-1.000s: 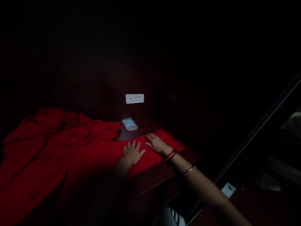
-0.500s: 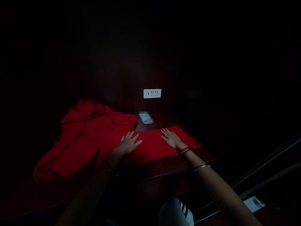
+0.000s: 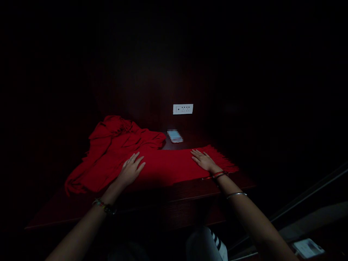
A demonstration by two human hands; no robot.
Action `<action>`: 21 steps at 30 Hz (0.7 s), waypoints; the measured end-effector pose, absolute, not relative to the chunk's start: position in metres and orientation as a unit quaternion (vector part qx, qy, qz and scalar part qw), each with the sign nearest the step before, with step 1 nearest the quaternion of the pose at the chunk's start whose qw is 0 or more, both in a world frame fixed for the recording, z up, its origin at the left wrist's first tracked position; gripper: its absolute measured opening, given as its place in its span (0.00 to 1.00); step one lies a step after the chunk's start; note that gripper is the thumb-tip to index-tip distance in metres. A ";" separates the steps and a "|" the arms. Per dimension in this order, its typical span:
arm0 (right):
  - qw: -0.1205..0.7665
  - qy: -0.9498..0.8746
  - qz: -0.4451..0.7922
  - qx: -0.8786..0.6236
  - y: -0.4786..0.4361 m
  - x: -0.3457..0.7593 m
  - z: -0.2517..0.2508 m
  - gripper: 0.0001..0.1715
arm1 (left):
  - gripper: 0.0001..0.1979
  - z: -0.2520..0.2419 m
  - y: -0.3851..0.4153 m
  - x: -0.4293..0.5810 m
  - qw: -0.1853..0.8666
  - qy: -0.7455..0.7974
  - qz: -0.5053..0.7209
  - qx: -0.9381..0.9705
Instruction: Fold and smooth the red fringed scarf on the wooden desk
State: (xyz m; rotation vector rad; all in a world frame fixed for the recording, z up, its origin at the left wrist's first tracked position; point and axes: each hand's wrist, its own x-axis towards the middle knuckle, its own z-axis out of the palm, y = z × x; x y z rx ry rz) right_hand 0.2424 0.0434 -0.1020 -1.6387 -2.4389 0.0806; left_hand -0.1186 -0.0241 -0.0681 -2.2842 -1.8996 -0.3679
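Observation:
A red fringed scarf (image 3: 165, 165) lies across the dark wooden desk, flat on the right and bunched into a loose heap on the left. My left hand (image 3: 131, 169) rests on the scarf beside the heap, its fingers stretched out. Near the fringed right end, my right hand (image 3: 203, 160) lies flat on the smooth part with fingers extended. Neither hand grips the cloth. Part of the scarf's near edge is lost in shadow.
Behind the scarf lies a pale, blurred flat object (image 3: 174, 136) on the desk (image 3: 190, 186). A white socket plate (image 3: 183, 109) is on the back wall. Low at the right sits another pale flat object (image 3: 308, 248). My knee (image 3: 203, 244) shows below the desk edge.
My left hand has slid left along the scarf towards the heap. My right hand stays near the fringed end. The view has shifted slightly to the left.

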 end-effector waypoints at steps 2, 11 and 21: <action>0.096 -0.819 0.026 -0.565 0.043 0.241 -0.101 0.31 | 0.23 -0.073 -0.022 -0.128 0.056 -0.633 -0.145 -0.759; 0.045 -0.801 0.046 -0.595 0.043 0.236 -0.096 0.30 | 0.27 -0.087 -0.010 -0.143 0.029 -0.674 -0.287 -0.680; 0.160 -0.800 -0.040 -0.577 0.041 0.243 -0.102 0.26 | 0.19 -0.068 -0.009 -0.143 -0.164 -0.624 -0.533 -0.548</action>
